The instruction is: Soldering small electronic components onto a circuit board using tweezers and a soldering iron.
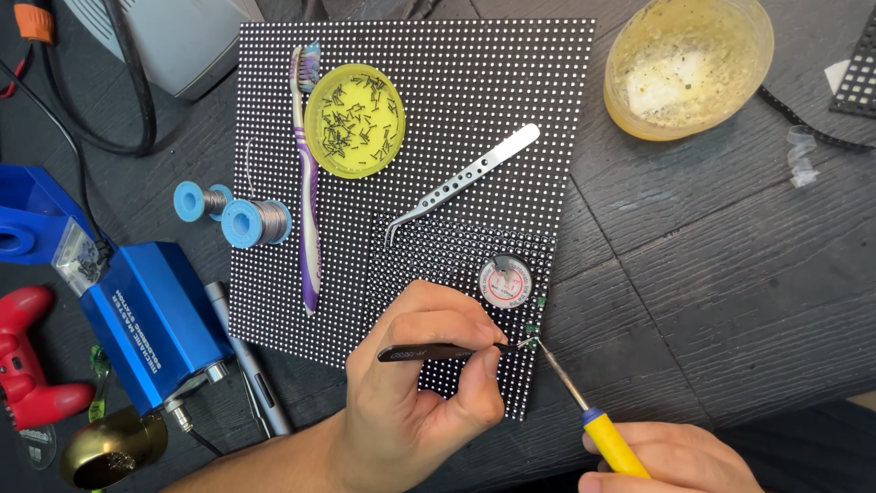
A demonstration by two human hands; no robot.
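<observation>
Black panels dotted with white points lie on a dark wooden table [730, 274], a small panel [456, 301] resting on the lower right corner of a large panel [438, 91]. The left hand [415, 393] is closed around black tweezers [443, 351], pinched between thumb and fingers, with the tips at the small panel's right edge. The right hand [675, 461], at the table's bottom edge, grips the yellow handle of a soldering iron [584, 406]; its metal tip meets the tweezer tips at that same edge. Just above them on the small panel sits a round tin [505, 280]. On the large panel lie silver tweezers [461, 183] near the middle, a yellow lid [354, 120] full of small dark parts, and a purple toothbrush [308, 173] along the left side. Two blue solder spools [242, 215] rest at the large panel's left edge, beside a blue box [151, 319]. A yellow tub [686, 64] stands near the table's top right.
</observation>
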